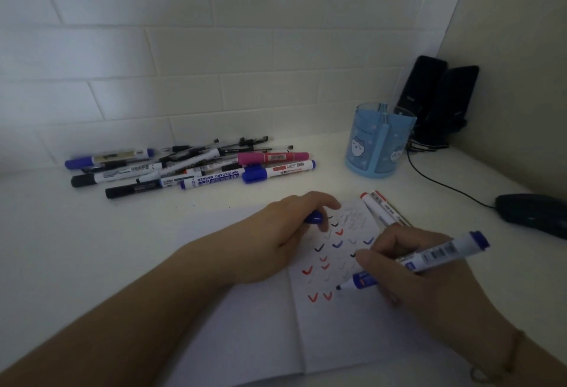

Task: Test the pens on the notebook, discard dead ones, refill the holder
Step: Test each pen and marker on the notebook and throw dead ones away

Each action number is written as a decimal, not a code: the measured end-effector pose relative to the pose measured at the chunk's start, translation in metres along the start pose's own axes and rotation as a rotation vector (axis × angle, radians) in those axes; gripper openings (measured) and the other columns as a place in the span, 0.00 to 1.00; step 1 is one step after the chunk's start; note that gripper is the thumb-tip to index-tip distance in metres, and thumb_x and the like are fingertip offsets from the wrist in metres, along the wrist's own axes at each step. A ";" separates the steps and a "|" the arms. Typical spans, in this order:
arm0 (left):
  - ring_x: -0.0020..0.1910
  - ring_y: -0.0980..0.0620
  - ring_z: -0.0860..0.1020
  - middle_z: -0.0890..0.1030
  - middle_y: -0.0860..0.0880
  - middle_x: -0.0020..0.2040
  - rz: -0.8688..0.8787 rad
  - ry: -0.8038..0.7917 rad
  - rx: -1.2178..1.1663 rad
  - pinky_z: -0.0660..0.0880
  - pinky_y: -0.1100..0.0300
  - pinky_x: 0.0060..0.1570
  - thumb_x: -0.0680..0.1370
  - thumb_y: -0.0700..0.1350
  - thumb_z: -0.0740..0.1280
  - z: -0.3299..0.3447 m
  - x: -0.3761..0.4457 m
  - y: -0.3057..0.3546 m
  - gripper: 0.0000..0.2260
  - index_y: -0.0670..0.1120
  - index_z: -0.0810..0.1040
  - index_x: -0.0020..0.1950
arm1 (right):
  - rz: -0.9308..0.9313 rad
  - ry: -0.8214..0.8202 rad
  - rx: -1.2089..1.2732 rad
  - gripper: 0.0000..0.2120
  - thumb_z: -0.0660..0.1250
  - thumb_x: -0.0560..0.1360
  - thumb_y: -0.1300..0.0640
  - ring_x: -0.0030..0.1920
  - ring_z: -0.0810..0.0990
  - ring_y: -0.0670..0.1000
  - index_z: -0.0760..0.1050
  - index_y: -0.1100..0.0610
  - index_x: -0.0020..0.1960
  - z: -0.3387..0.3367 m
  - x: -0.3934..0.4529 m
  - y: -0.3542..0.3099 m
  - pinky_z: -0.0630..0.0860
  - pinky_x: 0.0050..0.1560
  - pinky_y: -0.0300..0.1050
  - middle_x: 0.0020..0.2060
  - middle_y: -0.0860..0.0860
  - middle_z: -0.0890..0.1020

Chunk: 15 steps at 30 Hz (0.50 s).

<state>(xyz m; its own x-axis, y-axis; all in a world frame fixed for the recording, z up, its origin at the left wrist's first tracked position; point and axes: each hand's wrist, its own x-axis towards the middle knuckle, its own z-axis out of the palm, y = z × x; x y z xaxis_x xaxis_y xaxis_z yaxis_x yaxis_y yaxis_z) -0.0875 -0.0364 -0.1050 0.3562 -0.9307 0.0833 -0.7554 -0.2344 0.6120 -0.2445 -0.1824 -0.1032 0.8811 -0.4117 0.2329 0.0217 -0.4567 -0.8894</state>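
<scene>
An open notebook (267, 334) lies in front of me, its right page covered with red, blue and black check marks. My right hand (408, 267) grips an uncapped blue whiteboard marker (429, 259), its tip touching the page below the marks. My left hand (285, 233) rests on the notebook and holds the marker's blue cap (314, 217). A pile of pens and markers (190, 165) lies at the back left. The light-blue pen holder (379, 141) stands at the back right and looks empty. Two red-capped markers (380, 207) lie by the notebook's top right corner.
A dark computer mouse (534, 213) with its cable sits at the right edge. Two black speakers (438, 95) stand in the corner behind the holder. A white tiled wall closes off the back of the white desk (92, 233).
</scene>
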 end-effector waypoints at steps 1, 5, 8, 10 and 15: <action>0.59 0.62 0.73 0.77 0.60 0.60 0.004 0.024 -0.052 0.71 0.66 0.61 0.81 0.36 0.56 0.000 0.000 0.000 0.20 0.58 0.64 0.67 | 0.003 0.021 0.048 0.14 0.73 0.63 0.45 0.20 0.72 0.48 0.75 0.55 0.32 -0.002 0.001 0.000 0.70 0.23 0.36 0.22 0.54 0.77; 0.54 0.64 0.80 0.82 0.57 0.56 -0.028 0.101 -0.284 0.75 0.67 0.59 0.77 0.37 0.68 -0.003 0.003 0.002 0.18 0.57 0.72 0.59 | 0.000 0.105 0.345 0.24 0.76 0.54 0.35 0.25 0.75 0.53 0.78 0.54 0.35 -0.012 0.004 0.000 0.76 0.26 0.43 0.25 0.58 0.78; 0.50 0.58 0.83 0.85 0.52 0.53 -0.035 0.105 -0.455 0.77 0.64 0.56 0.74 0.33 0.69 -0.004 0.003 0.003 0.17 0.50 0.78 0.59 | 0.083 0.068 0.530 0.29 0.76 0.47 0.33 0.28 0.79 0.56 0.82 0.54 0.36 -0.015 0.008 0.001 0.76 0.24 0.46 0.29 0.59 0.80; 0.50 0.54 0.84 0.85 0.49 0.53 -0.013 0.101 -0.535 0.79 0.60 0.55 0.74 0.33 0.69 -0.005 0.002 0.003 0.17 0.48 0.79 0.60 | 0.102 0.056 0.553 0.30 0.76 0.45 0.33 0.28 0.79 0.57 0.83 0.54 0.36 -0.016 0.009 0.002 0.75 0.23 0.44 0.29 0.60 0.81; 0.49 0.49 0.84 0.84 0.50 0.54 0.040 0.068 -0.635 0.80 0.58 0.50 0.76 0.32 0.65 -0.006 0.001 0.003 0.17 0.49 0.78 0.60 | 0.082 0.028 0.560 0.28 0.76 0.50 0.34 0.28 0.78 0.58 0.82 0.56 0.38 -0.018 0.008 0.003 0.74 0.24 0.43 0.29 0.60 0.80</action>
<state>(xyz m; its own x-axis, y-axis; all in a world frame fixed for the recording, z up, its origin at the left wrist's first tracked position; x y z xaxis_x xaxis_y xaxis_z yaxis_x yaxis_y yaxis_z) -0.0856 -0.0367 -0.0981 0.3842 -0.9105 0.1529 -0.3030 0.0321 0.9524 -0.2460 -0.2017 -0.0967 0.8779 -0.4521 0.1578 0.2078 0.0629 -0.9761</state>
